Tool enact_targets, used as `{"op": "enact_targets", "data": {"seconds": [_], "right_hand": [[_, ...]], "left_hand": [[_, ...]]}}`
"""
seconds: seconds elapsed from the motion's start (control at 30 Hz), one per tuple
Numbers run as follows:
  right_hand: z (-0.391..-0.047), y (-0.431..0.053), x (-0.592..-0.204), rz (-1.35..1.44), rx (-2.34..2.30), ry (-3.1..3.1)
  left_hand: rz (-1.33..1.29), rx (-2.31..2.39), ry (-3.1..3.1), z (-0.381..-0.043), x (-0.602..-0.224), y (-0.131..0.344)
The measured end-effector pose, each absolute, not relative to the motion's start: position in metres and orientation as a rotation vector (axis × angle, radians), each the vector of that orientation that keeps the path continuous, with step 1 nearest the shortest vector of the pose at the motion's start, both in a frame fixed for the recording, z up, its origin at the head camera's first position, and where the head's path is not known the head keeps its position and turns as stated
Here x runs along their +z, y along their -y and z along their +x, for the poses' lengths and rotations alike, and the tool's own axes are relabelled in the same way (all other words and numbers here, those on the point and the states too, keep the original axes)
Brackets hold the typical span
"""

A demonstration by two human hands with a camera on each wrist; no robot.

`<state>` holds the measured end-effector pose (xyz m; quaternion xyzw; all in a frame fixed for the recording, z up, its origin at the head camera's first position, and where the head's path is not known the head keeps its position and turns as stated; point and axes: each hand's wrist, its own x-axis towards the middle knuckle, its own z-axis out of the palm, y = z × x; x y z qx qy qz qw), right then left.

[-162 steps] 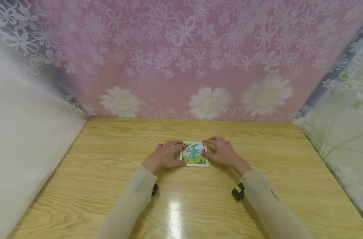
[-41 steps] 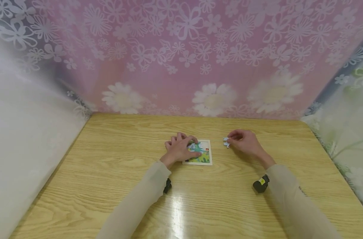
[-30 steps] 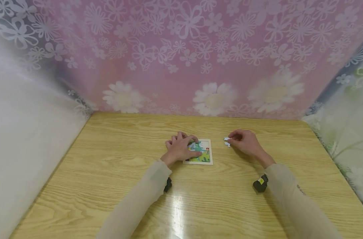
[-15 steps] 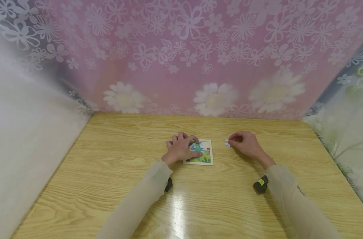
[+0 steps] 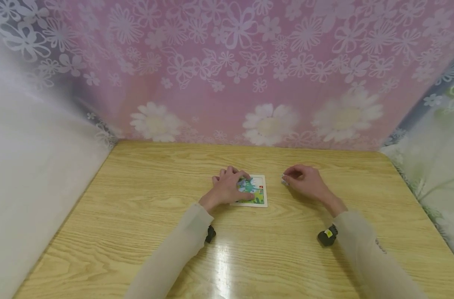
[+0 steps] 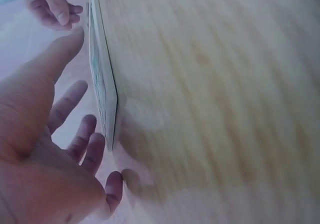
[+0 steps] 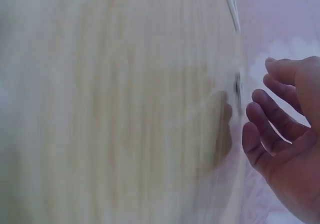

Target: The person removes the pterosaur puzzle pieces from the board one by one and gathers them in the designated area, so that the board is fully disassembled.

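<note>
A small framed jigsaw puzzle [image 5: 259,198] with a green dinosaur picture lies flat on the table; a pale bare patch shows at its upper right. My left hand [image 5: 227,187] spreads over its left side, thumb and forefinger touching the picture and covering part of it. Right of the frame, a light-blue puzzle piece [image 5: 284,181] is mostly hidden behind the fingers of my right hand [image 5: 307,182]. In the right wrist view that piece [image 7: 237,93] lies on the table, with loosely bent fingers [image 7: 265,108] just apart from it.
The wood-grain table [image 5: 155,216] extends around both hands. A pink floral curtain [image 5: 197,83] hangs at its back edge, with pale sheets [image 5: 32,166] along the sides. A dark wrist camera [image 5: 327,236] sits under the right wrist.
Earlier both hands were on the filled puzzle. A piece has since come out and moved right with the right hand. Its fingers have now come off the piece; the left hand stays on the puzzle.
</note>
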<state>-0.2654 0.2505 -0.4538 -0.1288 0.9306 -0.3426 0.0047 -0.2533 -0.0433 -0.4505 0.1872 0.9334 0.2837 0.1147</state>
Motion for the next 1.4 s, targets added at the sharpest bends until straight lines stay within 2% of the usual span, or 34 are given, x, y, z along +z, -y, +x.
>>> {"op": "enact_targets", "data": {"seconds": [0.37,0.8,1.4], "right_hand": [[-0.252,-0.214,-0.455,-0.627,-1.111,-2.831],[-0.251,-0.196,-0.458,-0.727,-0.977,-2.803],[-0.259,-0.189,-0.457,-0.606,-1.031,-2.648]], "left_hand": [[0.518,0.824,-2.71,-0.251,-0.451,0.042],[0.477,0.786,-2.701,-0.254,-0.455,0.039],[0.443,0.822,-2.687,-0.255,-0.45,0.039]]}}
